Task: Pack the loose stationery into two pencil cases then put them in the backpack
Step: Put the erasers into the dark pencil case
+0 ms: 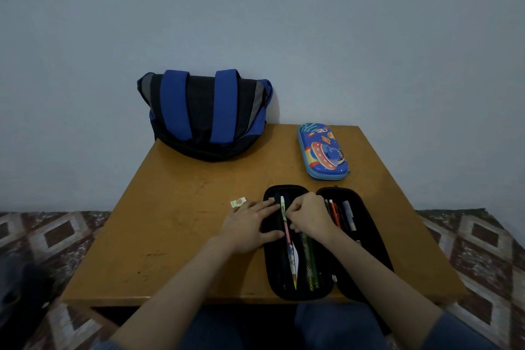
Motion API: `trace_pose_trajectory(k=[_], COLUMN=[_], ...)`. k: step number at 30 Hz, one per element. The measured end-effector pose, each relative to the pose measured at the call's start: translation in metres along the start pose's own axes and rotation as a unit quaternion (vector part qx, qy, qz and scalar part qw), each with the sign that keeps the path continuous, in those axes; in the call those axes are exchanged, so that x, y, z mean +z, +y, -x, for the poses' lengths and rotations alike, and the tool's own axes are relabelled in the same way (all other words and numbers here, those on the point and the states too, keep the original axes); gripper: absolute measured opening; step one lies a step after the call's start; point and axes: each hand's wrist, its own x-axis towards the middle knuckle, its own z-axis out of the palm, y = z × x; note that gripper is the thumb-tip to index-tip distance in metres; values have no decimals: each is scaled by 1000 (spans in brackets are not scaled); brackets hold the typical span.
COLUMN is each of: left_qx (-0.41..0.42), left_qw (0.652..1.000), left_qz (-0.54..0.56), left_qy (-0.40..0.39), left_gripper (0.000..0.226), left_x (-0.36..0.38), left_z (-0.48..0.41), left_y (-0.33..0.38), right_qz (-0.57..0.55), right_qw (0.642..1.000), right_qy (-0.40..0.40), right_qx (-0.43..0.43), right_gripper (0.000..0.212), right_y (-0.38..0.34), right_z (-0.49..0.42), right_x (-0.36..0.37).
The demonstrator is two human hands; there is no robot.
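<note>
The backpack (204,113) stands at the table's (170,221) 11 o'clock. An eraser (238,202) lies just beside the left hand (250,227), which presses flat-fingered on the open black case (272,264) at 5 o'clock. The right hand (309,219) pinches a pencil (289,244) inside it. The closed blue case (322,150) lies at 1 o'clock.

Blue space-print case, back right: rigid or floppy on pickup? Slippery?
Probably rigid: the blue case keeps a domed, moulded shape, so it should lift as one piece. Its shell looks smooth, maybe slippery under a light pinch. It lies flat on the table and looks zipped shut, so rolling or spilling seems unlikely.
</note>
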Motion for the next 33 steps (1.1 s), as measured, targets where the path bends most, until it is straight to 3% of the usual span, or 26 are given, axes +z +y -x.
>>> trace_pose_trajectory(k=[7, 11, 15, 19, 23, 27, 33], left_qx=[-10, -30, -107, -201, -184, -185, -184], left_qw=[998, 989, 974, 968, 972, 971, 969], left_qz=[43, 104, 141, 77, 50, 42, 49], left_qy=[35, 104, 143, 131, 135, 148, 159], left_gripper=[69, 64, 59, 57, 55, 54, 53], left_x=[12, 12, 12, 21, 30, 29, 30], left_z=[-1, 10, 28, 47, 55, 55, 55], left_y=[2, 1, -30, -73, -81, -80, -79], right_qz=[-121, -137, -80, 14, 145, 277, 386], right_qw=[989, 988, 997, 996, 977, 934, 889], right_qy=[-26, -27, 22, 27, 4, -17, -49], right_qx=[80, 68, -4, -86, -158, -224, -240], right_gripper=[21, 16, 20, 13, 22, 36, 49], right_y=[0, 2, 0, -19, -42, -53, -47], right_z=[0, 1, -4, -13, -24, -34, -38], right_x=[-4, -8, -8, 3, 28, 55, 74])
